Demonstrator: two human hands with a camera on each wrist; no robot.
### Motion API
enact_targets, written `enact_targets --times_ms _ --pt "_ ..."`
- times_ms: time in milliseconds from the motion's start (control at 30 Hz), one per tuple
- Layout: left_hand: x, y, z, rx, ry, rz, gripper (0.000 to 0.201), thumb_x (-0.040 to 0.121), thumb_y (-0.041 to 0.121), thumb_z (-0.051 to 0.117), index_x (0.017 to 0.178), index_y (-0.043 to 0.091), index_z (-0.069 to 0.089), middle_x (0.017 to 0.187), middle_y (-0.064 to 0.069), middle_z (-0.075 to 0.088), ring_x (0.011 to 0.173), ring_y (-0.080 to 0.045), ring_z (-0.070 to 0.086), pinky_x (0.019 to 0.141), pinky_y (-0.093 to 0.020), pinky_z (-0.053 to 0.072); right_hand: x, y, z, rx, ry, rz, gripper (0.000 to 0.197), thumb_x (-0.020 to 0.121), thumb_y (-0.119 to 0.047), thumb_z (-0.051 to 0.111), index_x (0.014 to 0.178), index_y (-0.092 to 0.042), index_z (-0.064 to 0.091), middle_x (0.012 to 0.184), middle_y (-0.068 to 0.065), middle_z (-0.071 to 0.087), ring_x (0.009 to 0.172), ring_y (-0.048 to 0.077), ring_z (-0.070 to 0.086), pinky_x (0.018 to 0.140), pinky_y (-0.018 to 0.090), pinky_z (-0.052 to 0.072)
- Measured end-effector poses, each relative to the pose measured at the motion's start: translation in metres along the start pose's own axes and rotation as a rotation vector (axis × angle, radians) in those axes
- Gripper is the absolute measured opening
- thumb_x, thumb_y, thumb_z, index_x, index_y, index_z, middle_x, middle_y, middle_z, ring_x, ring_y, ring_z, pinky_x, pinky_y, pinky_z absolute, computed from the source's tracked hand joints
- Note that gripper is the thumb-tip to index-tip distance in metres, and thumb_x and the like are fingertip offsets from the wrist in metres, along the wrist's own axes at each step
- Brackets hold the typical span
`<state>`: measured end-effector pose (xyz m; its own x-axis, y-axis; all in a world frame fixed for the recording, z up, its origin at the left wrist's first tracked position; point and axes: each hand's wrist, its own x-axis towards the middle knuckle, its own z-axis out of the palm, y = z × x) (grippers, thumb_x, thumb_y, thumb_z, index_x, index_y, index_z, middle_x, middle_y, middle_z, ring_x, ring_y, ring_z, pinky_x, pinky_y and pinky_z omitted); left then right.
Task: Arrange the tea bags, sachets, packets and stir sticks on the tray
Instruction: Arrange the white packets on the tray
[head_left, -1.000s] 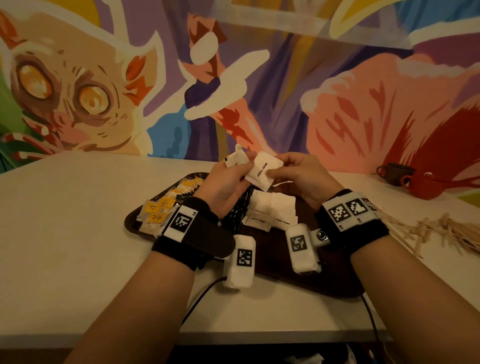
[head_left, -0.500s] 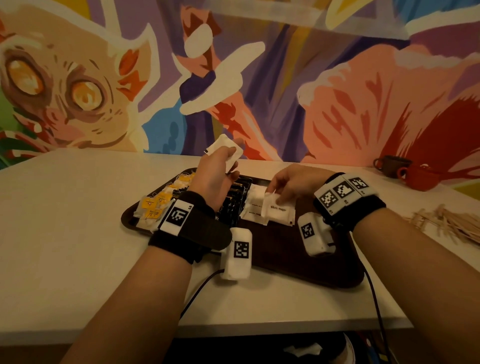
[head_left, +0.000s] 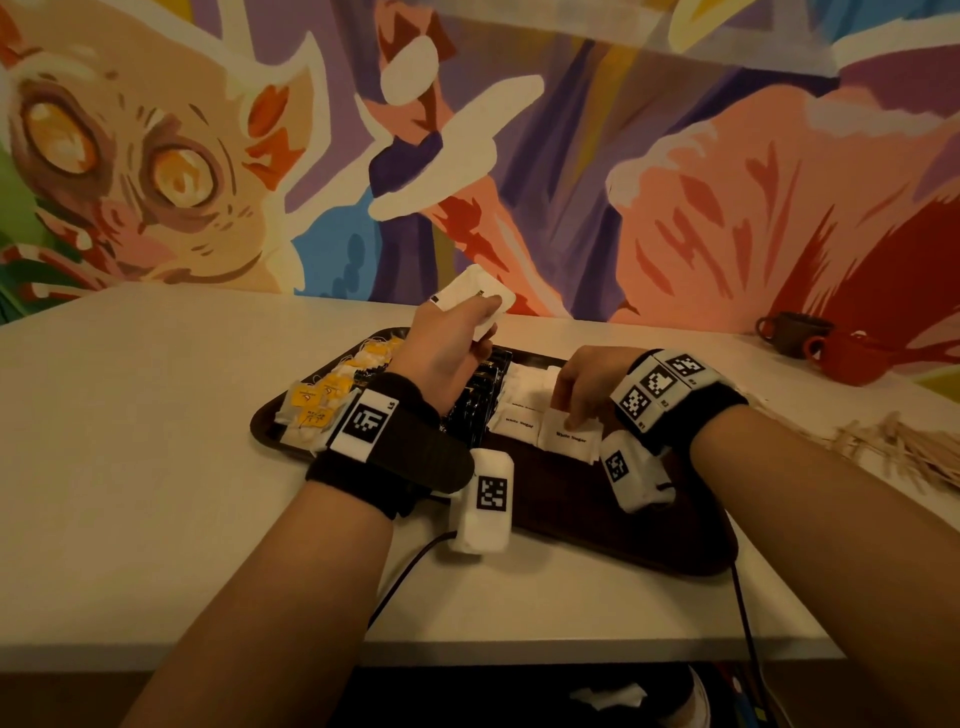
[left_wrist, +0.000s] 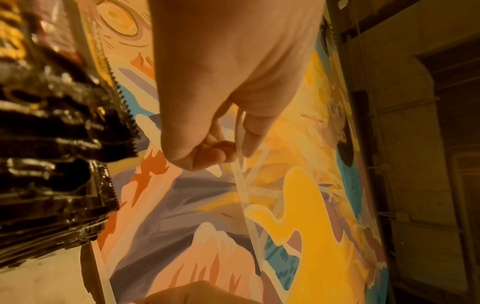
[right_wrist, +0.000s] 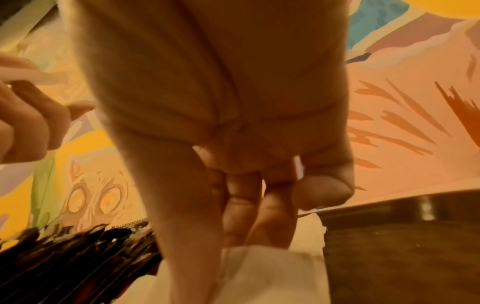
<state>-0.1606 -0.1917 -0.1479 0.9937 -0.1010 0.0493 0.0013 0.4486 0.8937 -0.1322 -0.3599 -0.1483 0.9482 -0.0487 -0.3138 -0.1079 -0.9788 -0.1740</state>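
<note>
Head view: left hand (head_left: 451, 358) raised pinching sachets (head_left: 475, 301); right hand (head_left: 587, 387) lowered, pinching sugar packet (head_left: 569, 439).

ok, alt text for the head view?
Over a dark tray, the left hand holds white sachets raised while the right hand pinches a white sugar packet beside others. Stir sticks lie on the table.

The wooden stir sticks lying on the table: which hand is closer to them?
Right. The right hand is over the tray, setting down a sugar packet, on the side of the stir sticks. The left hand is farther away, holding up white packets.
</note>
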Motion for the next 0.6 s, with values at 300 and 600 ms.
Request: enact_targets --times_ms 300,600 --pt "-0.005 0.001 0.001 0.017 -0.057 0.032 0.012 0.092 0.004 0.057 0.091 0.016 0.054 0.084 0.001 0.058 0.071 -0.007 0.056 0.057 -0.017 0.048 0.008 0.002 -0.001 0.071 -0.023 0.008 0.031 0.076 -0.008 0.074 0.104 -0.015 0.066 0.098 0.001 0.063 0.079 0.012 0.057 0.07 0.023 0.049" --pt "0.0 -0.001 -0.001 -0.003 -0.07 0.036 0.038 0.088 0.001 0.061 0.125 0.008 0.052 0.093 -0.003 0.065 0.071 -0.007 0.065 0.053 -0.019 0.051 -0.011 0.005 -0.002 0.597 0.239 -0.288 0.022 0.083 0.0 0.064 0.09 -0.021 0.063 0.084 0.001 0.065 0.067 0.01 0.06 0.059 0.022 0.047"
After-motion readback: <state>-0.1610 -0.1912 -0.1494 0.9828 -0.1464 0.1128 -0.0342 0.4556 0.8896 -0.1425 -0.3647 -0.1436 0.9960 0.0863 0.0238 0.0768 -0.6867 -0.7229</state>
